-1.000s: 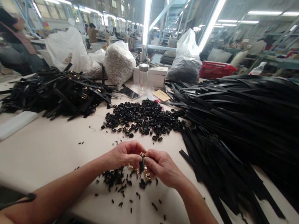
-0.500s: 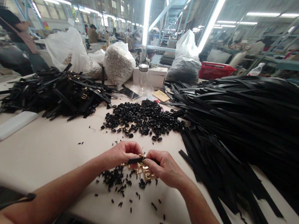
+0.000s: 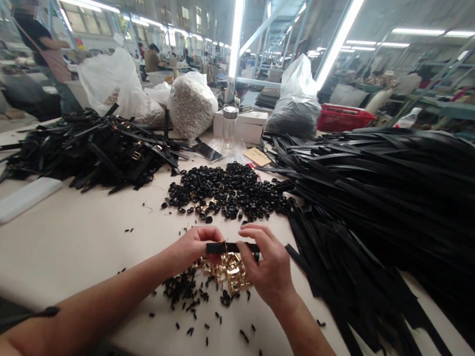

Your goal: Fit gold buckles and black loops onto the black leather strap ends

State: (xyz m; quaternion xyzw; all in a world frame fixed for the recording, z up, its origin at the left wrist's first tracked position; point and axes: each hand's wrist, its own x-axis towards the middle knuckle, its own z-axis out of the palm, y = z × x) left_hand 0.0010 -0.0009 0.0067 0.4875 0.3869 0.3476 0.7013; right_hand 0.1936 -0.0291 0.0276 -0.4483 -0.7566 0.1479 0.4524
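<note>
A short black strap (image 3: 236, 248) is held level above the table, with a gold buckle (image 3: 225, 247) around its middle. My left hand (image 3: 194, 248) pinches its left end between thumb and fingers. At the other end, my right hand (image 3: 267, 262) has its thumb against the strap and its upper fingers lifted; the lower fingers are partly hidden. Loose gold buckles (image 3: 235, 275) lie in a heap just below the strap. Small black bits (image 3: 182, 289) are scattered nearer the front edge. Beyond my hands is a pile of black loops (image 3: 231, 189).
Buckled black straps (image 3: 86, 148) are heaped at left, behind a white power bank-like block (image 3: 21, 200). Long black strips (image 3: 386, 187) cover the right side. At the back stand filled plastic bags (image 3: 192, 104), a glass jar (image 3: 229, 127), a phone (image 3: 207, 150) and a red basket (image 3: 345, 119).
My right hand has loosened from its tight pinch at the buckle, its upper fingers lifting, and moved slightly right. More of the strap shows. The left hand keeps its pinch.
</note>
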